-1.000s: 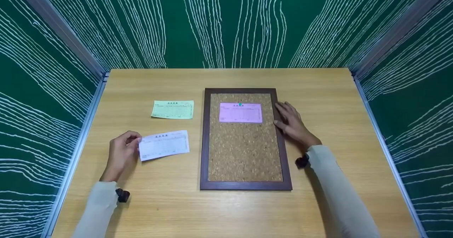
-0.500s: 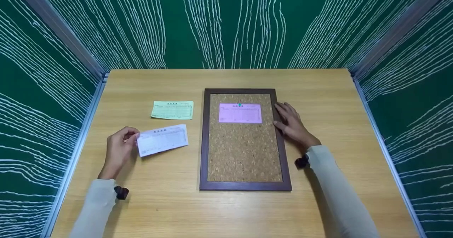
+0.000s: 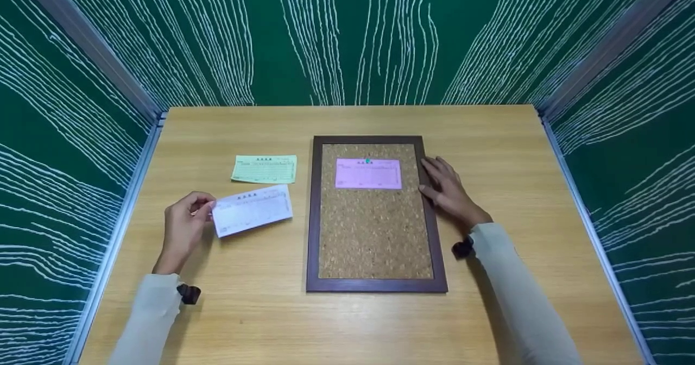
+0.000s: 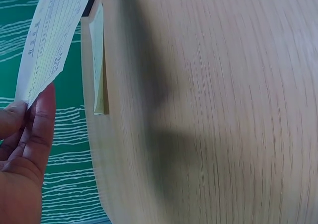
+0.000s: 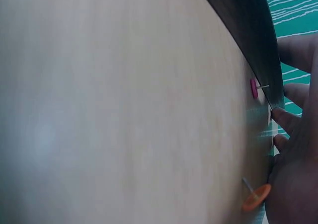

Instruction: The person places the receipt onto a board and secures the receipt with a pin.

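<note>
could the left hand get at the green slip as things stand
Probably not freely: the left hand already pinches the white slip. The green slip lies close beyond, nothing between them.

Head view overhead — wrist views graze table (image 3: 380, 327) closely.

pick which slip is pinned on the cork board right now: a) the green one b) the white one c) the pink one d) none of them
c: the pink slip lies on the cork board under a small pin head, while the green slip lies on the table and the left hand pinches the white slip.
</note>
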The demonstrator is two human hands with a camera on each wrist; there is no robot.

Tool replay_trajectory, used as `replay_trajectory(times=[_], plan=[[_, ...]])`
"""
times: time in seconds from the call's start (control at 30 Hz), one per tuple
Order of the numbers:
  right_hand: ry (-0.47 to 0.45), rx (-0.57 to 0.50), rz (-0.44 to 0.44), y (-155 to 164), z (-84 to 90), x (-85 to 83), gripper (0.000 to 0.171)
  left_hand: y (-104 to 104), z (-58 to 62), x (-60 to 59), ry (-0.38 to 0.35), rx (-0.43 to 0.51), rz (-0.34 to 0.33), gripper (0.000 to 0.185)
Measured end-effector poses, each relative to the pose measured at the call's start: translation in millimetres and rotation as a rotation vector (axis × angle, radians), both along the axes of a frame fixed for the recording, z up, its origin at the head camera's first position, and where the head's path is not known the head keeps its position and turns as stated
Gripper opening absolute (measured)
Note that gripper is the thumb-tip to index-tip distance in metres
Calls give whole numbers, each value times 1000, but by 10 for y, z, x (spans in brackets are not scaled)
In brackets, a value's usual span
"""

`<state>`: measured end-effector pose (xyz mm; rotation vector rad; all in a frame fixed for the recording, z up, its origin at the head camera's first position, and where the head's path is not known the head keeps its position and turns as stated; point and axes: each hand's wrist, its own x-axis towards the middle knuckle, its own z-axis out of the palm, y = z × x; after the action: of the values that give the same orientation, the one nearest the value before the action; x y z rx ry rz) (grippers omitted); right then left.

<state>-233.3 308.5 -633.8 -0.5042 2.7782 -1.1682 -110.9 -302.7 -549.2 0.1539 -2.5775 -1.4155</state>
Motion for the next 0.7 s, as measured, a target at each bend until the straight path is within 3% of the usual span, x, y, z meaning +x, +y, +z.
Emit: replay_trajectory(times=[0.2,0.7], plan=[[0,1,-7,-9,-26,-2,73,30,-1,-4,54,65,-14,7],[-3,10,-4,5,-21,3,72,91,-18,-77,5,57,-27,10]])
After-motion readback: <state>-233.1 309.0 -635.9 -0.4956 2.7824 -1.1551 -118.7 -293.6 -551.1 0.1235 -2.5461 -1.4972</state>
